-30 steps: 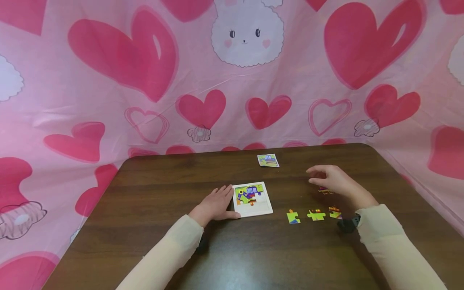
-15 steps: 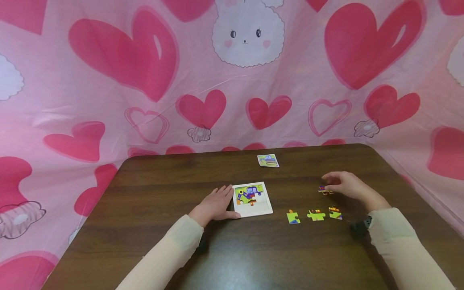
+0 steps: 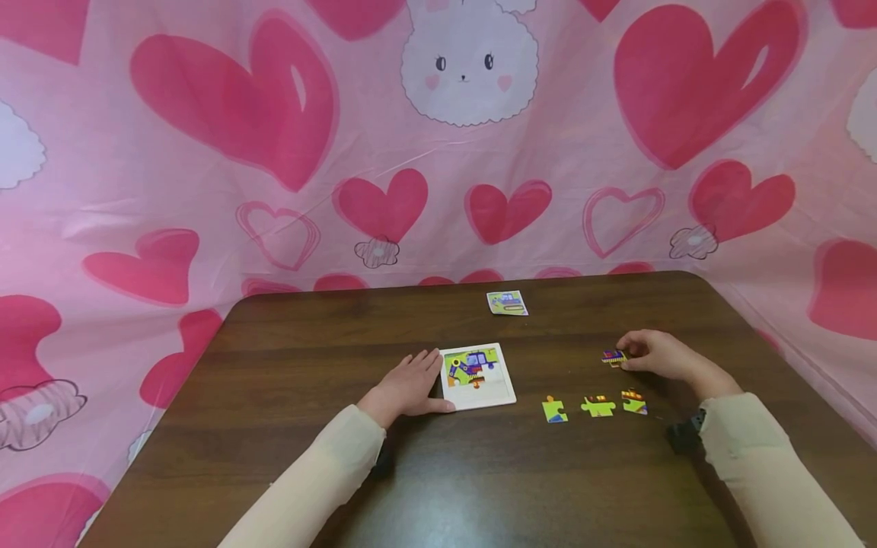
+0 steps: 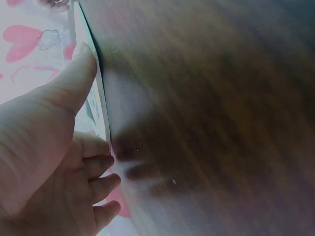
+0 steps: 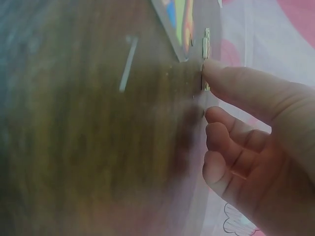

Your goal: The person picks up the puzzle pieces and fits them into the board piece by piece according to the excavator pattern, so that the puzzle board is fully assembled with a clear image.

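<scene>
On the right of the table [image 3: 301,342], pinches the right end of the purple piece [image 3: 612,355] with the right hand [image 3: 661,355]: a narrow grip, with the thumb against the near edge and a finger by the far edge. Cannot tell whether lifted or flat on the table. Compared with a second ago, sits further right and lower, no longer hovering across the piece with a wide gap between thumb and finger, but meeting it from the right; leaves most of the printed face uncovered. Seems to mean, for the work, a change from reaching to handling, with nothing yet brought across to the tray [image 3: 495,393]. On the left, rests the left hand [image 3: 407,384] against that tray, with fingers straight by the left rim and thumb at the near left corner, gripping nothing; matches a second ago, and probably serves to steady. Inside the tray, toward the far side, joined digger pieces [image 3: 467,367]; toward the near side, bare white, so apparently room for more. Nearer than the purple piece, in a row, a left piece [image 3: 553,412], a middle piece [image 3: 599,409] and a right piece [image 3: 634,403], all untouched and unmoved. Toward the far edge, a card [image 3: 508,303], also unmoved.
</scene>
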### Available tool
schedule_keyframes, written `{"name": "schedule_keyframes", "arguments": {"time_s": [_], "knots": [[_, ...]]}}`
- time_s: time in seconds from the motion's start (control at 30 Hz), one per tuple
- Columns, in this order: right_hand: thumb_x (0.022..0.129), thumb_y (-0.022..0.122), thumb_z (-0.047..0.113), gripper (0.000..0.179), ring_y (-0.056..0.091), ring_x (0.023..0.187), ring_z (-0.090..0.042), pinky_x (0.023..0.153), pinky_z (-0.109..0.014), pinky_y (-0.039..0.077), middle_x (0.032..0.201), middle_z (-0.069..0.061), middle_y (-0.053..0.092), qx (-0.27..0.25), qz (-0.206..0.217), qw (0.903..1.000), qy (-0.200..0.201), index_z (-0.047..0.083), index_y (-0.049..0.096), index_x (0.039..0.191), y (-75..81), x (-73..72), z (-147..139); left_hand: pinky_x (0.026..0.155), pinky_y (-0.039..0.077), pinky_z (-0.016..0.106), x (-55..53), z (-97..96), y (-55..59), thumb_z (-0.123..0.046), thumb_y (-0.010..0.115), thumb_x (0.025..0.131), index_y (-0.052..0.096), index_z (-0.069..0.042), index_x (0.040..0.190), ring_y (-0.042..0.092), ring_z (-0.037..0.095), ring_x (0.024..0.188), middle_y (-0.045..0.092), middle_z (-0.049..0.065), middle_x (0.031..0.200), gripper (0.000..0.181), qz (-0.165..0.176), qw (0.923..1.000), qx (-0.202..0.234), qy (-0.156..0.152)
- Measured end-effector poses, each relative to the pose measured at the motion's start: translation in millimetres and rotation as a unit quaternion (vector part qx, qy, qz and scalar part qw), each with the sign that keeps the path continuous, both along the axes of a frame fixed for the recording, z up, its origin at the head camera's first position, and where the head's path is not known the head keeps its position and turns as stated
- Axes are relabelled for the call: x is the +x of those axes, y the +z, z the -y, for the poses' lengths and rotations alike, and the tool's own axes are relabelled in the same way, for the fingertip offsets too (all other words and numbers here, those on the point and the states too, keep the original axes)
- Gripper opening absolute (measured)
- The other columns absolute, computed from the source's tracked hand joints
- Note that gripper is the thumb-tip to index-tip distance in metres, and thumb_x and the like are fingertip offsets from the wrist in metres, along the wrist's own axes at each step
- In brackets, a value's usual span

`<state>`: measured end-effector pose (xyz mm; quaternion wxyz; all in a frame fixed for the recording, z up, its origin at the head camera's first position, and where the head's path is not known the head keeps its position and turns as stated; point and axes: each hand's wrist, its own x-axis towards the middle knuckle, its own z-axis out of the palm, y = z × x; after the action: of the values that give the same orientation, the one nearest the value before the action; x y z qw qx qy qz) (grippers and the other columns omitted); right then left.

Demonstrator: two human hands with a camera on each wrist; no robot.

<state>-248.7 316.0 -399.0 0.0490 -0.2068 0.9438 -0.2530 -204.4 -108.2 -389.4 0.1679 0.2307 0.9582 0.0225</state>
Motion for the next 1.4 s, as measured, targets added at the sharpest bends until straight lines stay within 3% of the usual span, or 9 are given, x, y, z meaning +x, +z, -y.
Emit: {"name": "schedule_keyframes", "arguments": {"time_s": [0.47,0.73,1.07,1.4], "knots": [[0.074,0.075,0.007,0.019,0.05,0.073,-0.019,0.067,-0.039,0.043,0.078,-0.001,0.054,0.016,-0.014,0.9996,0.017,0.005,0.059,0.084,1.4,-0.2,0,0.108,0.016,0.043,-0.2,0.5,-1.1,-0.058,0.058,0.081,0.026,-0.003,0.144,0.018,0.027,0.136,0.021,0.012,0.15,0.089,-0.002,1.0,0.007,0.002],[0.075,0.075,0.009,0.02,0.051,0.067,-0.015,0.065,-0.035,0.045,0.075,0.002,0.058,-0.014,-0.009,0.9998,0.009,0.005,0.058,0.085,4.4,0.5,4,0.108,0.015,0.042,-1.3,0.6,-1.4,-0.058,0.057,0.081,0.025,-0.003,0.145,0.017,0.027,0.137,0.02,0.011,0.15,0.09,0.001,1.0,0.006,0.004],[0.075,0.075,0.008,0.019,0.057,0.073,-0.016,0.07,-0.04,0.049,0.08,0.001,0.062,-0.025,-0.042,0.9987,0.013,0.006,0.061,0.088,10.3,2.7,21,0.109,0.015,0.042,-1.4,0.1,-1.8,-0.058,0.056,0.081,0.025,-0.004,0.145,0.017,0.026,0.137,0.02,0.011,0.15,0.09,0.0,1.0,-0.002,0.0],[0.077,0.076,0.014,0.019,0.057,0.08,-0.019,0.076,-0.044,0.048,0.088,-0.002,0.064,-0.032,-0.04,0.9984,0.025,0.008,0.064,0.09,22.1,6.4,52,0.108,0.015,0.042,-2.1,0.5,-2.0,-0.059,0.056,0.081,0.026,-0.003,0.144,0.017,0.027,0.136,0.021,0.012,0.15,0.09,-0.001,1.0,0.002,-0.001]]}}
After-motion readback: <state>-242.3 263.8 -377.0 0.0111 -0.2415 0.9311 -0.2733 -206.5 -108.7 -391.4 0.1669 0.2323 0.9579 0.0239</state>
